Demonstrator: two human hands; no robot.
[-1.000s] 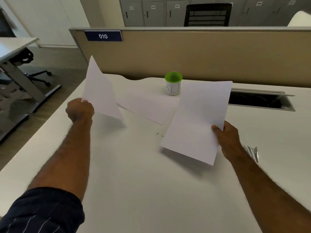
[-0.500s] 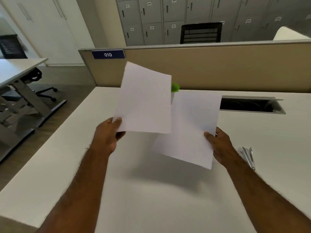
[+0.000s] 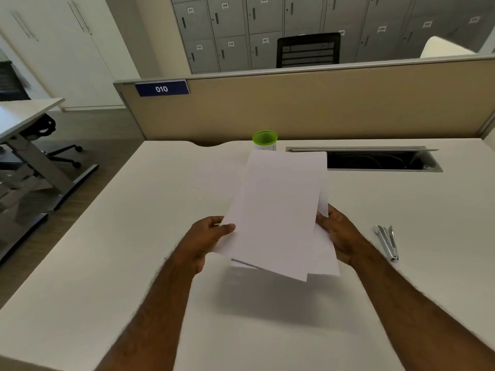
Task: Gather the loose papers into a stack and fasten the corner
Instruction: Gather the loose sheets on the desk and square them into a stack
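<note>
Two white paper sheets (image 3: 278, 210) overlap loosely above the white desk (image 3: 134, 263), their edges not aligned. My left hand (image 3: 209, 239) pinches their left edge with the thumb on top. My right hand (image 3: 338, 234) grips the right edge, where the lower sheet sticks out. Another sheet (image 3: 214, 180) lies flat on the desk behind them, partly hidden. A metal stapler (image 3: 387, 242) lies on the desk to the right of my right hand.
A green-rimmed cup (image 3: 264, 140) stands at the back of the desk beside an open cable tray (image 3: 375, 160). A beige partition (image 3: 321, 103) closes the far side. The desk's left edge drops to the floor, near another desk (image 3: 24, 116).
My left hand has brought its sheet rightward and down onto the sheet in my right hand, so the two now overlap. The view has tilted upward.
</note>
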